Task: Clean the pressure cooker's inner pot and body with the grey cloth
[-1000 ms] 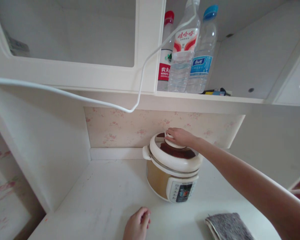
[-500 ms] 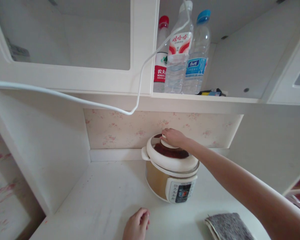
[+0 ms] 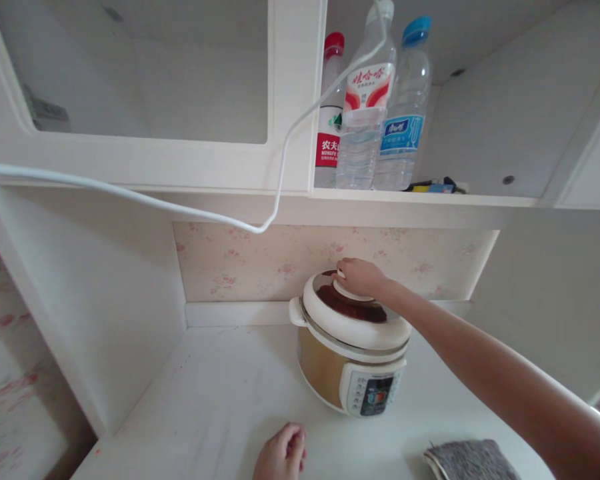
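Observation:
A gold and white electric pressure cooker [image 3: 323, 367] stands on the white counter, its control panel angled toward the front right. Its white-rimmed lid [image 3: 325, 320] with a dark brown top sits on the pot. My right hand [image 3: 361, 277] reaches in from the right, fingers closed around the knob on the lid; the hand covers much of that knob. Low in the view, in front of the cooker, my left hand [image 3: 281, 453] is loosely curled at the counter, apart from the cooker, and no object shows in it.
A folded grey cloth [image 3: 473, 460] lies at the front right of the counter [image 3: 220, 393]. Overhead, a cabinet shelf [image 3: 430, 198] holds several items, including a red-capped bottle [image 3: 330, 143], a blue-capped bottle [image 3: 403, 133] and a white-capped bottle [image 3: 365, 127]. A white cable [image 3: 180, 208] hangs across the front.
The whole view has shifted slightly, so the cooker and cupboard appear a little farther right. My right hand stays on the lid knob, and my left hand remains curled.

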Demonstrator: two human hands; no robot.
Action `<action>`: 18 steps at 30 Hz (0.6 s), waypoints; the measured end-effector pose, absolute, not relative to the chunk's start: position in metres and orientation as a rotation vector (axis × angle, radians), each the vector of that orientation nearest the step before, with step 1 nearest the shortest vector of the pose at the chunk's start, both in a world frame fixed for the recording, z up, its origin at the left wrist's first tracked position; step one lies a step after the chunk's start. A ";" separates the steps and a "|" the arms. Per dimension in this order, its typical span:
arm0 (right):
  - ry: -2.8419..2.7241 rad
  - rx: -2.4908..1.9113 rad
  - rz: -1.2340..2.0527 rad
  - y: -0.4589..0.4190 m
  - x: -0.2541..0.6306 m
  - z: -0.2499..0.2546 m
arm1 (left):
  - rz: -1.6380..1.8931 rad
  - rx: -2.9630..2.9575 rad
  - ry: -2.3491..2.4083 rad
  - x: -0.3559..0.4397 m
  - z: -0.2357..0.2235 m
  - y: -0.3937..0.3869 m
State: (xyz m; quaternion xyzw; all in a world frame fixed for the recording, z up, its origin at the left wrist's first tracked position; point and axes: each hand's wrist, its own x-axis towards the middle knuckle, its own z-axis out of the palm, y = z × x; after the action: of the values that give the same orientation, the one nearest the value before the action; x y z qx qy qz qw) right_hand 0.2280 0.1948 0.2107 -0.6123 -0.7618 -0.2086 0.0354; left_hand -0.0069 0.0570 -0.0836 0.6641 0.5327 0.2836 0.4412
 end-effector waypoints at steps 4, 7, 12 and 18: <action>-2.349 -1.883 -0.647 0.194 0.224 0.203 | 0.682 1.640 1.353 -0.007 -0.076 0.055; -2.390 -1.855 -0.638 0.196 0.225 0.201 | 0.678 1.625 1.350 -0.008 -0.070 0.052; -2.559 -1.669 -0.648 0.197 0.237 0.203 | 0.685 1.647 1.352 -0.008 -0.062 0.047; -2.822 -1.324 -0.743 0.195 0.250 0.207 | 0.692 1.644 1.342 -0.009 -0.057 0.045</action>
State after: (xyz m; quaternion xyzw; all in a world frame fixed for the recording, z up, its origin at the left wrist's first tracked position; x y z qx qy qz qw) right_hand 0.2499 0.1950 0.2067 -0.4130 -0.8801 -0.2319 -0.0317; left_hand -0.0090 0.0451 -0.0575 0.6616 0.5400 0.2786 0.4394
